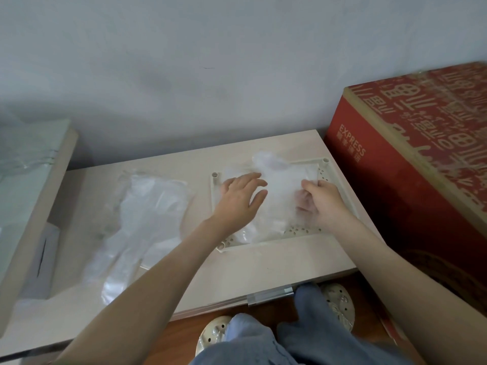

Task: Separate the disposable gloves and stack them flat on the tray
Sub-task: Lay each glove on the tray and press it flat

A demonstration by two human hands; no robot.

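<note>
A cream perforated tray (303, 229) lies on the low table, right of centre. Thin clear disposable gloves (280, 188) lie stacked on it, fingers pointing toward the wall. My left hand (241, 196) rests flat on the left side of the stack with fingers spread. My right hand (324, 200) pinches the right edge of the top glove, its fingertips partly under the film. A loose pile of more clear gloves (142, 222) lies on the table to the left of the tray.
A large red cardboard box (411, 164) stands against the table's right side. A pale board and plastic wrap (29, 180) lean at the left. The wall is just behind the table (237, 275). My legs and slippers show below the front edge.
</note>
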